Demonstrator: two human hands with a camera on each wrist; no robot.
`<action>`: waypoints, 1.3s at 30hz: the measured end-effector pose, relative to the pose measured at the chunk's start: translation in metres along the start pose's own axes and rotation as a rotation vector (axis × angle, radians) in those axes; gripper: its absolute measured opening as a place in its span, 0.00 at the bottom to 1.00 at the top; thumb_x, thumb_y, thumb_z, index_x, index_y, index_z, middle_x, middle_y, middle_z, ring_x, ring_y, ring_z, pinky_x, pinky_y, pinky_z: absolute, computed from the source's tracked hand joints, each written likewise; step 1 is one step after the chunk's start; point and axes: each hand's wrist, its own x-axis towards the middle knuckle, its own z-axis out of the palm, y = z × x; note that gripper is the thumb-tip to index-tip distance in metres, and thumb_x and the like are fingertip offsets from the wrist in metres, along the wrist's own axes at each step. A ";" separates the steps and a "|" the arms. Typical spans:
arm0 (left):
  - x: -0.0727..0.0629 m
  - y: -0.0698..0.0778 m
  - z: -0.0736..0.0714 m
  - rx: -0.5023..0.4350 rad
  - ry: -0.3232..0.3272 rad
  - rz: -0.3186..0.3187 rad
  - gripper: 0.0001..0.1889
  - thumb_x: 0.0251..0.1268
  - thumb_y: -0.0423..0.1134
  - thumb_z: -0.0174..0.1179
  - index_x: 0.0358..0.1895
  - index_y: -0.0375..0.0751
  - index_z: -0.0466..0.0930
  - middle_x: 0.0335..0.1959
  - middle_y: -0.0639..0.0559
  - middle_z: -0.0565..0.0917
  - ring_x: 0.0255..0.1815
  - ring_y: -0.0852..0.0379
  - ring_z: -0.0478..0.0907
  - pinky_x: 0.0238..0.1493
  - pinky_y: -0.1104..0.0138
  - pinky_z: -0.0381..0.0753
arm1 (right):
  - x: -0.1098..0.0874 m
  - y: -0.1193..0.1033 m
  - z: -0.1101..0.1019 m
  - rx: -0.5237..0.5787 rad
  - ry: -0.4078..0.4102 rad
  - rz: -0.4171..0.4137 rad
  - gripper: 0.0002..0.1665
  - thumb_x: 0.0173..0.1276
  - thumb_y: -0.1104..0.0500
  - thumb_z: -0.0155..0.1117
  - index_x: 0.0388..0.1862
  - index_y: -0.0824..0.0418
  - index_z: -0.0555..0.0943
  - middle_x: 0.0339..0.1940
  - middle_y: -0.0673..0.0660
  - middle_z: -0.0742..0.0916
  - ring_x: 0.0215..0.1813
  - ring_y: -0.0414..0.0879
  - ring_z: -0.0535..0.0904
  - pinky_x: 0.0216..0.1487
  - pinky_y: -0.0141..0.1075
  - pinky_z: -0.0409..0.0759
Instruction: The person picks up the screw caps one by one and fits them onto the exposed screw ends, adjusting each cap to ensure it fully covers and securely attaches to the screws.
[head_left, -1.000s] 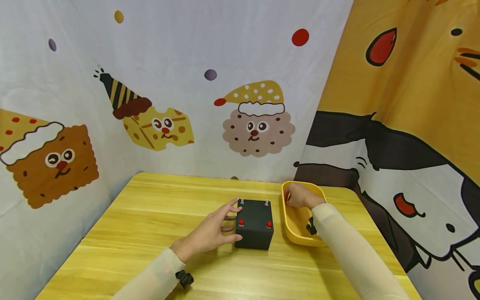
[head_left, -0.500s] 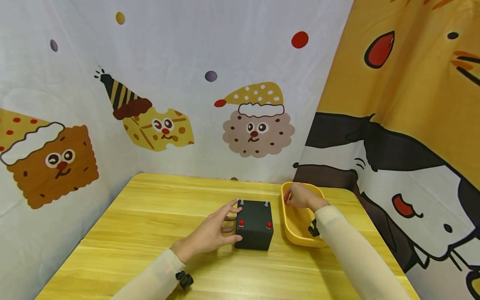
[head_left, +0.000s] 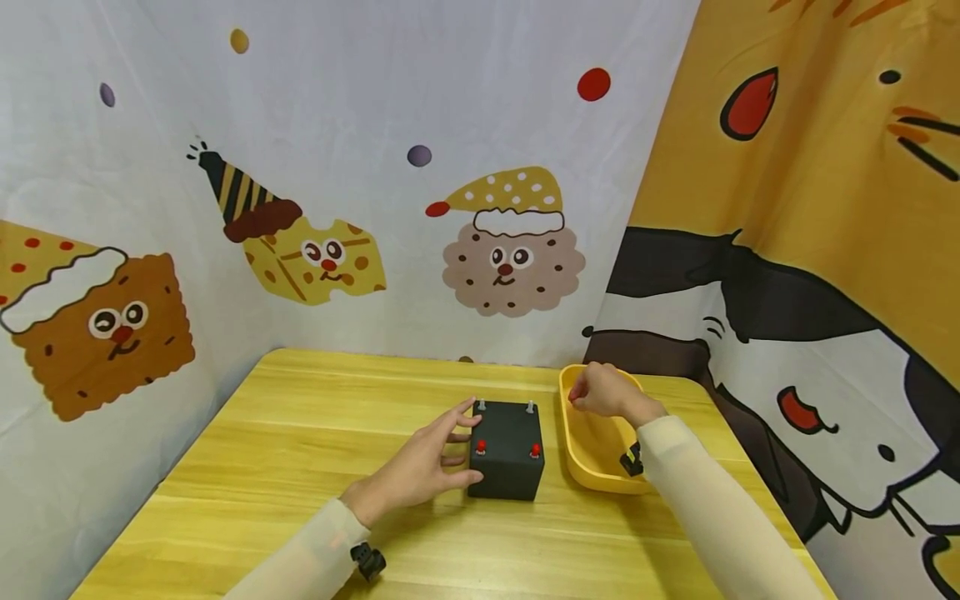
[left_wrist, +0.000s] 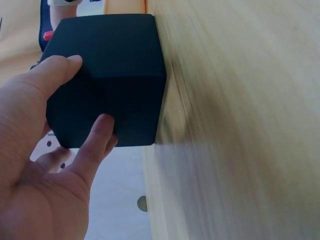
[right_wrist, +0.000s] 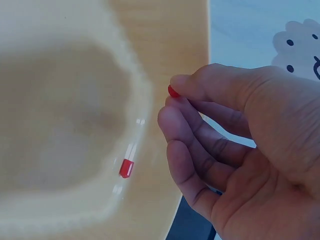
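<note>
On the wooden table stands a black box (head_left: 507, 454), two red-capped posts toward me and two bare metal ones behind. My left hand (head_left: 423, 458) holds its left side, thumb near the front corner, other fingers spread toward the back. The left wrist view shows fingertips (left_wrist: 104, 122) against its dark faces. My right hand (head_left: 603, 390) is over the far part of the yellow tray (head_left: 596, 481). Between thumb and index finger it pinches a small red piece (right_wrist: 173, 91), mostly hidden by the fingertips. A second red piece (right_wrist: 126, 168) lies inside the tray by its wall.
The tray stands just right of the box, near the table's (head_left: 300, 417) far right corner. A printed cloth (head_left: 337, 125) hangs behind and on both sides. Small black devices (head_left: 368, 560) are strapped to both wrists.
My right hand has risen slightly and drawn back a little inside the tray's outline, and a bit of red now shows at its fingertips. The left hand and box stay put.
</note>
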 end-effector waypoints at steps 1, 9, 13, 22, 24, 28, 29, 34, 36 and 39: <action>0.000 0.000 0.000 -0.001 0.000 -0.001 0.49 0.78 0.42 0.81 0.93 0.53 0.60 0.94 0.49 0.69 0.82 0.37 0.83 0.73 0.54 0.94 | -0.001 0.000 0.000 0.002 0.005 -0.003 0.03 0.76 0.62 0.83 0.41 0.61 0.96 0.38 0.52 0.96 0.37 0.44 0.85 0.48 0.42 0.94; 0.003 -0.002 0.000 -0.010 -0.003 0.004 0.47 0.78 0.41 0.81 0.91 0.51 0.62 0.94 0.49 0.68 0.83 0.37 0.83 0.73 0.53 0.94 | -0.008 -0.002 -0.003 0.021 0.035 -0.006 0.02 0.74 0.65 0.84 0.42 0.61 0.96 0.36 0.51 0.95 0.36 0.42 0.83 0.46 0.38 0.91; 0.003 -0.003 0.000 -0.018 0.002 0.017 0.42 0.78 0.41 0.81 0.87 0.49 0.66 0.95 0.46 0.67 0.82 0.34 0.83 0.73 0.49 0.94 | -0.011 -0.005 -0.005 0.028 0.051 0.007 0.03 0.74 0.64 0.84 0.40 0.58 0.95 0.35 0.49 0.94 0.36 0.43 0.83 0.46 0.37 0.89; 0.002 -0.003 0.000 -0.026 0.006 0.009 0.49 0.78 0.41 0.81 0.93 0.49 0.60 0.93 0.45 0.70 0.82 0.33 0.83 0.73 0.46 0.93 | -0.019 -0.016 -0.009 0.024 0.083 -0.035 0.05 0.73 0.64 0.85 0.39 0.55 0.94 0.35 0.47 0.94 0.38 0.41 0.84 0.49 0.40 0.89; 0.002 -0.003 0.000 -0.031 0.005 0.013 0.47 0.78 0.41 0.81 0.91 0.49 0.62 0.94 0.45 0.69 0.82 0.34 0.83 0.73 0.46 0.93 | -0.022 -0.019 -0.010 0.015 0.092 -0.046 0.06 0.73 0.64 0.85 0.39 0.55 0.94 0.35 0.47 0.95 0.38 0.41 0.84 0.49 0.40 0.90; 0.003 -0.003 0.000 -0.028 0.006 0.024 0.47 0.78 0.42 0.81 0.91 0.49 0.62 0.94 0.45 0.69 0.81 0.33 0.84 0.72 0.47 0.94 | -0.025 -0.023 -0.011 0.007 0.113 -0.066 0.06 0.73 0.65 0.85 0.40 0.55 0.94 0.36 0.47 0.95 0.38 0.40 0.85 0.47 0.39 0.90; 0.003 -0.003 -0.001 -0.024 0.007 0.025 0.49 0.78 0.42 0.81 0.93 0.49 0.60 0.94 0.45 0.69 0.81 0.33 0.84 0.72 0.47 0.94 | -0.026 -0.025 -0.012 0.008 0.117 -0.069 0.06 0.73 0.65 0.84 0.40 0.55 0.94 0.36 0.47 0.95 0.38 0.39 0.85 0.47 0.38 0.90; 0.001 -0.003 -0.001 -0.015 0.011 0.015 0.54 0.77 0.42 0.82 0.96 0.51 0.55 0.92 0.44 0.71 0.81 0.33 0.84 0.72 0.49 0.94 | -0.030 -0.035 -0.015 0.017 0.128 -0.080 0.05 0.75 0.64 0.84 0.43 0.55 0.94 0.37 0.47 0.95 0.38 0.39 0.84 0.46 0.36 0.90; 0.001 -0.003 -0.001 -0.020 0.007 0.015 0.52 0.77 0.42 0.82 0.95 0.50 0.57 0.93 0.44 0.71 0.81 0.33 0.84 0.72 0.49 0.94 | -0.032 -0.038 -0.017 0.013 0.136 -0.088 0.05 0.75 0.64 0.84 0.43 0.56 0.95 0.37 0.47 0.95 0.37 0.38 0.84 0.44 0.34 0.89; 0.002 -0.002 -0.001 -0.023 0.006 0.020 0.45 0.78 0.42 0.81 0.90 0.49 0.64 0.94 0.45 0.69 0.81 0.33 0.84 0.72 0.49 0.94 | -0.035 -0.044 -0.019 0.010 0.161 -0.102 0.05 0.75 0.65 0.83 0.44 0.56 0.95 0.37 0.47 0.95 0.36 0.38 0.83 0.40 0.32 0.87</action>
